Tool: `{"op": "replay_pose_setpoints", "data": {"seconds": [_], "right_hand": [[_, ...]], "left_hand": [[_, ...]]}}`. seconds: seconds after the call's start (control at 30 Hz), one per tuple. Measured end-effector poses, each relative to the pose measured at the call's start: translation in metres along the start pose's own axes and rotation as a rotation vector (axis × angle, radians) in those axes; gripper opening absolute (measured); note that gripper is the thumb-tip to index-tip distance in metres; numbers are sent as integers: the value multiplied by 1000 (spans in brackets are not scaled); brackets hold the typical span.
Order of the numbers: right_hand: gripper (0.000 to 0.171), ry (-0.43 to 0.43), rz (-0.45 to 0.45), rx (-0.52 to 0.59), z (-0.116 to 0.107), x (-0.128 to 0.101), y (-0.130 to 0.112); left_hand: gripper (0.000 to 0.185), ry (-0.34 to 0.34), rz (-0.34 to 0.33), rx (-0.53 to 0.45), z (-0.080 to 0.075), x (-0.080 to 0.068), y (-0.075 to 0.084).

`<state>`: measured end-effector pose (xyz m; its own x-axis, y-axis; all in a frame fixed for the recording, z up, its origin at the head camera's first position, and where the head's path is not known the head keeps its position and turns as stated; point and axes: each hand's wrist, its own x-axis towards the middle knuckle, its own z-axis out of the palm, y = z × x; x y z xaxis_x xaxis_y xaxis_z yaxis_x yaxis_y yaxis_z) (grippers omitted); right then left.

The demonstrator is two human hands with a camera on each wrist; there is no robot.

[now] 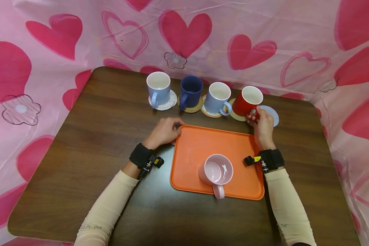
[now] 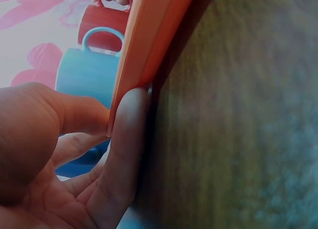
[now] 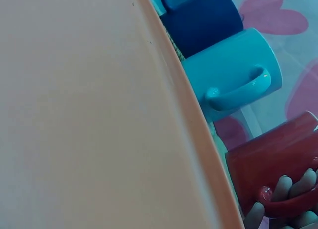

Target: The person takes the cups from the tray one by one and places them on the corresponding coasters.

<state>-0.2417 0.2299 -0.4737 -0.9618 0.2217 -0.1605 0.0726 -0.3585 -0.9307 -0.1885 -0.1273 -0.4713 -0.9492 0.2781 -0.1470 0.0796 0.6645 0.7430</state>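
At the back right, my right hand (image 1: 263, 124) grips the handle of a red mug (image 1: 244, 103), its fingers curled through it in the right wrist view. The mug is at a green coaster (image 1: 237, 115); whether it touches is hard to tell. My left hand (image 1: 166, 131) pinches the left rim of an orange tray (image 1: 190, 150), thumb on one side and fingers beneath, as the left wrist view shows. On the tray stands a pink mug (image 1: 213, 171), its handle toward the front edge.
Left of the red mug, a light blue mug (image 1: 216, 99), a dark blue mug (image 1: 190, 90) and another light blue mug (image 1: 159, 89) stand on coasters in a row. A pale blue round coaster (image 1: 272, 114) lies at the far right. A heart-patterned sheet (image 1: 209, 44) hangs behind the wooden table (image 1: 89, 136).
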Motion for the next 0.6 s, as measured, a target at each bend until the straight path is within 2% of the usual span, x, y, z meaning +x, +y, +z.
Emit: {"op": "replay_pose_setpoints", "data": {"seconds": [0.23,0.43,0.6], "right_hand": [[28,-21,5,-1,-7,0,-3],[14,-6,2,30,-6,-7,-7],[12,74,-62,-80,-3,-13,-16]], "left_hand": [[30,-2,4,14,0,1,0],[30,-10,-18,3,1,0,-1],[29,-4,-13,-14,0,-1,-1]]}}
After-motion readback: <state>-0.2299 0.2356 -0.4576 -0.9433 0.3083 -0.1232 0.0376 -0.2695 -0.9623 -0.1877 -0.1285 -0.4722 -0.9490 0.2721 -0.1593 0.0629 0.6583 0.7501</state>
